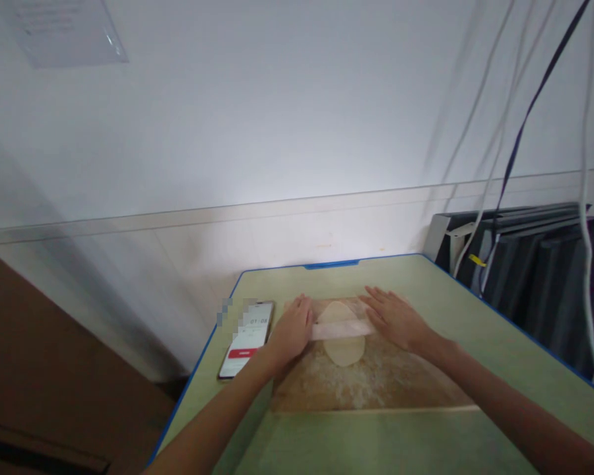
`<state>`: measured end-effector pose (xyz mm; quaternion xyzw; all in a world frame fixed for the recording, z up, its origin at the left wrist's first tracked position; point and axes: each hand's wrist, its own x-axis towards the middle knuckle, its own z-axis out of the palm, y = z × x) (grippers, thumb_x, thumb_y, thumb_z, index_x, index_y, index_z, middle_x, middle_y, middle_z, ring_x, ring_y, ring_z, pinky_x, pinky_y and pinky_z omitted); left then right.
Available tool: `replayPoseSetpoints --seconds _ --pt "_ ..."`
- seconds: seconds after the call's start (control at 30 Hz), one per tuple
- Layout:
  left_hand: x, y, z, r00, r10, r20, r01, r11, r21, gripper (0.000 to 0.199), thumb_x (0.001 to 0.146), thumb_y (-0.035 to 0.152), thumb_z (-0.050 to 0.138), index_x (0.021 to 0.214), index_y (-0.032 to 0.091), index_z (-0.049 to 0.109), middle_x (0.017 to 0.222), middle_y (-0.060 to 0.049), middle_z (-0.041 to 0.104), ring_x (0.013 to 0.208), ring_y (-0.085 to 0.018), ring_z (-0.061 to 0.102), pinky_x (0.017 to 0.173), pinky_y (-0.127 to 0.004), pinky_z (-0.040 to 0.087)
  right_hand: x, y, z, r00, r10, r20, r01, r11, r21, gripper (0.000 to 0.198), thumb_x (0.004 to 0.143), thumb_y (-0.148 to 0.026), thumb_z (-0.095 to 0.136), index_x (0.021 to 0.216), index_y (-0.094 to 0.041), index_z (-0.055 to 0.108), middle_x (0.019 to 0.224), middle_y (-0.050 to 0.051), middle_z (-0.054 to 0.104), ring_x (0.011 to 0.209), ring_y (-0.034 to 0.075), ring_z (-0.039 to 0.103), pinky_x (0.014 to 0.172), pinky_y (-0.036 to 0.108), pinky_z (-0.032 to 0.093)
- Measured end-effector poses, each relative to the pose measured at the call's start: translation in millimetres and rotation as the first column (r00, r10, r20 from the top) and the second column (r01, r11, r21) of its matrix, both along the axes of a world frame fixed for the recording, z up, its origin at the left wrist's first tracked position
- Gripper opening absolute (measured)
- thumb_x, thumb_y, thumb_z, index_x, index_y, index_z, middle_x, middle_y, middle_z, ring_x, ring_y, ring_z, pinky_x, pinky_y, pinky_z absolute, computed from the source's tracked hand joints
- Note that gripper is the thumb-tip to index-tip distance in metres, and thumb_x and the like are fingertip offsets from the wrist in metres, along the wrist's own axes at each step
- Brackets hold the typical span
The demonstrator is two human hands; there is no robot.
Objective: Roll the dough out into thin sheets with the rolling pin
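Note:
A pale rolling pin (344,329) lies crosswise over a flat round of dough (345,351), which shows both in front of and behind it. Beneath the dough is a brown wooden board (321,389) dusted with flour. My left hand (294,326) is closed over the pin's left end, fingers together and pointing away from me. On the right end rests the palm of my right hand (396,318), its fingers stretched forward and a little apart. Both ends of the pin are hidden under my hands.
A phone (250,336) with a timer on its screen lies left of the board. The green table (406,274) has a blue edge and stands by a white wall. Dark panels (534,264) lean at the right, with cables (517,152) hanging in front.

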<state>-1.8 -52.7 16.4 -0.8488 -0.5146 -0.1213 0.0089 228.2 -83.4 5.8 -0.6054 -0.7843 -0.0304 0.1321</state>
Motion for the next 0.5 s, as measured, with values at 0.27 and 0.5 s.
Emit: replayPoseSetpoints --seconds 0.27,0.5 --pt "13 50 -1.8 0.996 0.080 -0.028 -0.080 0.997 -0.011 0.027 0.088 0.029 0.051 0.113 0.017 0.051 0.115 -0.008 0.052 0.096 -0.021 0.055 0.080 -0.041 0.047 10 46 -15 0.999 0.008 0.053 -0.001 0.992 -0.122 0.042 0.090 -0.032 0.028 0.124 -0.019 0.050 0.131 0.012 0.046 0.124 0.024 0.036 0.096 0.044 0.033" --pt "20 75 -1.3 0.992 0.104 -0.065 -0.107 0.993 -0.045 0.027 0.088 0.030 0.052 0.112 0.015 0.051 0.112 -0.008 0.054 0.094 -0.021 0.056 0.078 -0.040 0.048 16 66 -25 0.992 0.092 0.086 -0.078 0.984 -0.161 0.038 0.088 -0.024 0.033 0.118 -0.017 0.055 0.129 0.012 0.050 0.125 0.025 0.035 0.097 0.043 0.033"
